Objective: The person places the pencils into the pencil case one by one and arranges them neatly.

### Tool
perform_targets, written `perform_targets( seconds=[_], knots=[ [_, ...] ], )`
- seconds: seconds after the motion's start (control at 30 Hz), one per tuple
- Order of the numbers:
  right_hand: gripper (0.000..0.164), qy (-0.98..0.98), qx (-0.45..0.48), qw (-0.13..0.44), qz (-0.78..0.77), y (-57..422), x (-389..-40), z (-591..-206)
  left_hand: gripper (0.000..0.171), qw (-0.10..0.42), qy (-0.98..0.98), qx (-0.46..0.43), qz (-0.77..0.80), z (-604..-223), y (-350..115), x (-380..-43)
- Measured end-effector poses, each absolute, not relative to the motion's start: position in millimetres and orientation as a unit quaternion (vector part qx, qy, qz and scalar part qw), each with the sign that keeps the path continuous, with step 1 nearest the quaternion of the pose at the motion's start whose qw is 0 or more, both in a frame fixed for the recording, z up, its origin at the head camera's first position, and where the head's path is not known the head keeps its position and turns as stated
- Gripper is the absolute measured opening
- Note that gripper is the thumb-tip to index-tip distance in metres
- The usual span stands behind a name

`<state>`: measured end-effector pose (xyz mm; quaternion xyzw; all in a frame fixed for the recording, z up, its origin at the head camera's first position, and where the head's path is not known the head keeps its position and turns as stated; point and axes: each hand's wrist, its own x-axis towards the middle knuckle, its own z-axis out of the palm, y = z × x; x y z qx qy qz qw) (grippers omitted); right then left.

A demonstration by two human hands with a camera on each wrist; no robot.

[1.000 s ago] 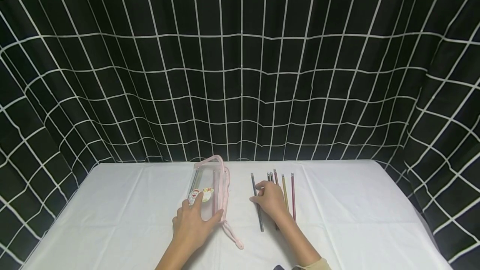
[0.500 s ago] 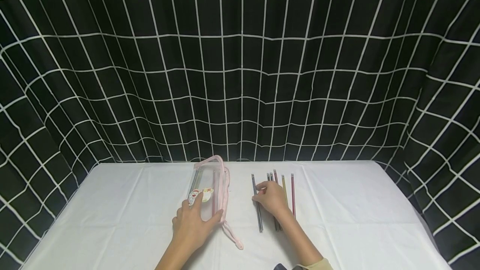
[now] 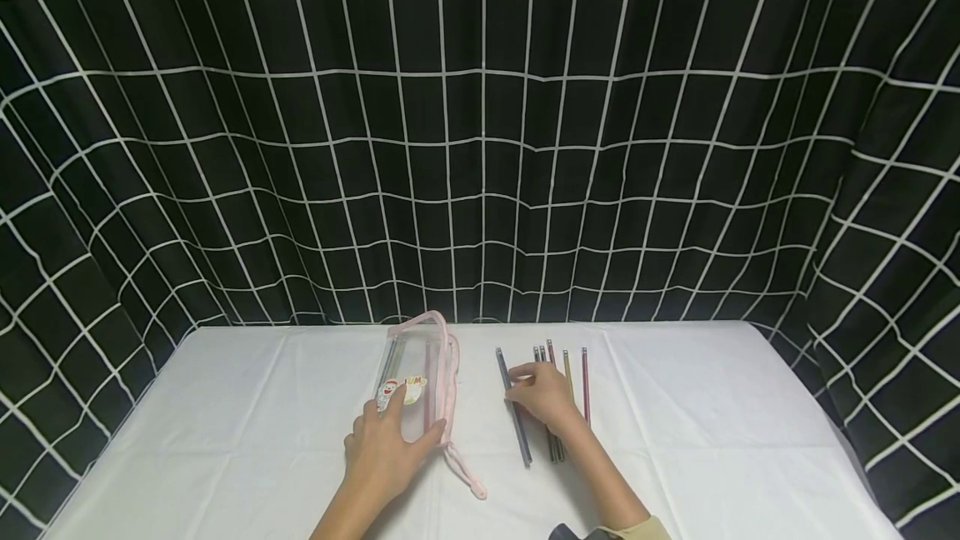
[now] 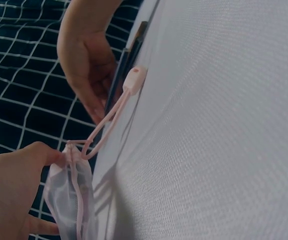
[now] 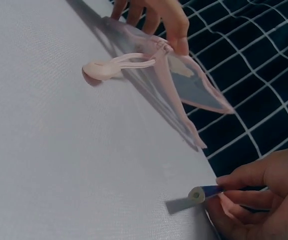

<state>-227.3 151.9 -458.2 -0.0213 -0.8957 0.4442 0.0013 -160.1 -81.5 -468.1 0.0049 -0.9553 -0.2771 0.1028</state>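
Observation:
A clear pencil case (image 3: 408, 357) with pink trim and a cartoon sticker lies on the table's left half. Several pencils show through its side. My left hand (image 3: 378, 452) grips the near end of the case, thumb on the pink zip edge (image 5: 163, 75). To the right, my right hand (image 3: 546, 397) pinches a dark blue pencil (image 3: 522, 440) between thumb and fingers. In the right wrist view the flat end of this blue pencil (image 5: 197, 194) points toward the camera, just off the cloth. Most of its middle is behind the fingers in the left wrist view.
Beside and beneath the right forearm lie several dark pencils (image 3: 557, 448), a yellow pencil (image 3: 567, 369) and a red pencil (image 3: 586, 377). A pink strap (image 3: 467, 473) trails from the case. White cloth (image 3: 247, 423) covers the table; a black gridded curtain (image 3: 480, 148) stands behind.
The blue pencil has turned slightly in my right hand, its far end swinging left and its near end right. The left hand and the pencil case have stayed put.

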Motion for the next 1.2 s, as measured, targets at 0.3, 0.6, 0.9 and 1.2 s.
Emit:
perform_targets(
  seconds=[0.3,0.6,0.9,1.2],
  knots=[
    [0.039,-0.882,-0.019,-0.009,0.47,152,-228,-459,0.082,0.103,-0.954,0.004,-0.282,-469,-82,-160],
    [0.039,-0.869,-0.011,-0.011,0.495,147,-225,-456,0.083,0.1,-0.954,0.004,-0.282,-470,-82,-161],
    [0.041,-0.863,-0.004,-0.013,0.505,139,-228,-456,0.082,0.1,-0.954,0.006,-0.281,-470,-82,-161],
    [0.041,-0.853,-0.008,-0.021,0.521,133,-231,-451,0.082,0.101,-0.954,0.006,-0.281,-470,-82,-161]
  ],
)
